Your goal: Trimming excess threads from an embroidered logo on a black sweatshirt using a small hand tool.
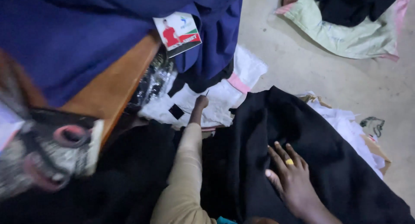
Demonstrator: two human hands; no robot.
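left hand [200,102]: reached far forward, grip pinched on thin dark thread [190,108] over white cloth [216,103] | right hand [290,176]: nearer, flat and spread on black fabric [311,137], nothing held

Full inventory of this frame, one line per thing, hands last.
black cloth: 1, black, lower centre under the right hand
blue fabric: 1, dark blue, draped over the table, upper left
table: 1, brown wood, left
tag: 1, white, red and green, on the blue fabric
white cloth: 1, white, floor, centre
bundle: 1, pale green, black inside, upper right
left hand: beige sleeve, reaching to the white cloth
right hand: yellow ring, flat on the black cloth
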